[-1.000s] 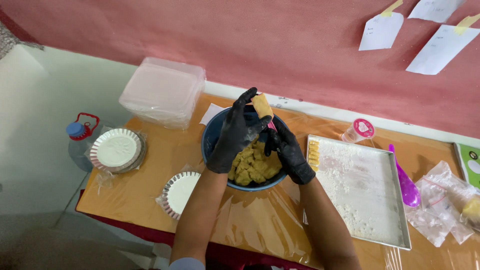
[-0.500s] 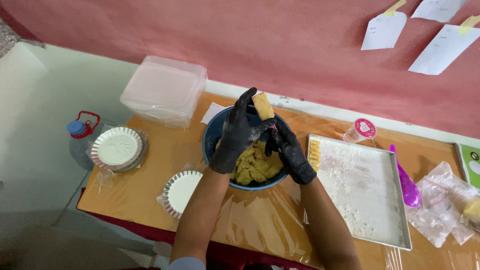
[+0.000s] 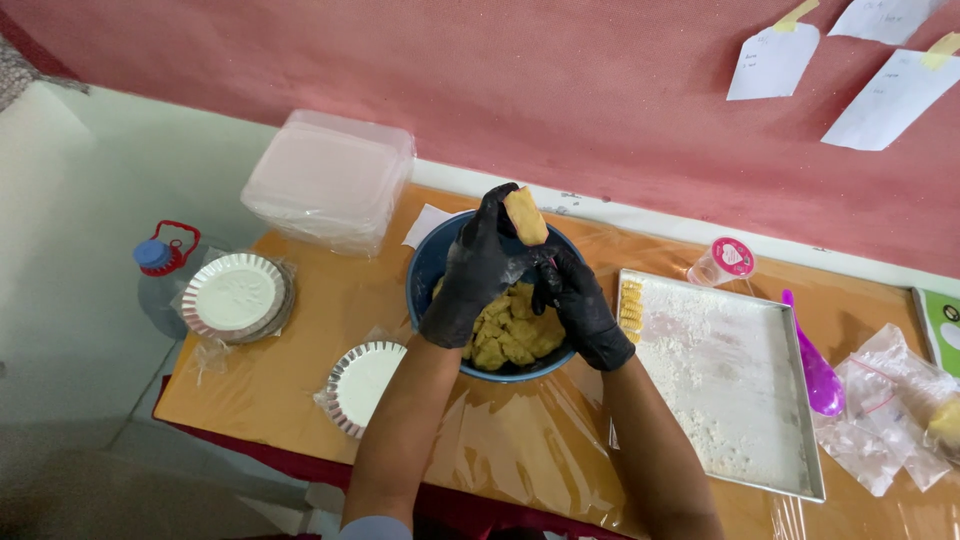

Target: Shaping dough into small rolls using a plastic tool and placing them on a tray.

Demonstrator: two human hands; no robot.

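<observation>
Both my hands wear black gloves and meet above a blue bowl (image 3: pixel 430 268) filled with lumps of yellow dough (image 3: pixel 512 335). My left hand (image 3: pixel 478 265) grips a piece of yellow dough (image 3: pixel 524 215) that sticks up from its fingertips. My right hand (image 3: pixel 575 300) presses against the left from the right side, its fingers curled at the base of that piece. A few small shaped dough pieces (image 3: pixel 631 303) lie in a column at the left edge of a floured metal tray (image 3: pixel 740 460).
Fluted foil pans in plastic wrap (image 3: pixel 236 296) (image 3: pixel 362 383) lie left of the bowl. A stack of clear lidded boxes (image 3: pixel 328 180) stands at the back left. A pink-lidded cup (image 3: pixel 724 262), a purple scoop (image 3: pixel 818 371) and plastic bags (image 3: pixel 895 405) are on the right.
My hands have stayed above the bowl with the dough piece held up; only small finger shifts show.
</observation>
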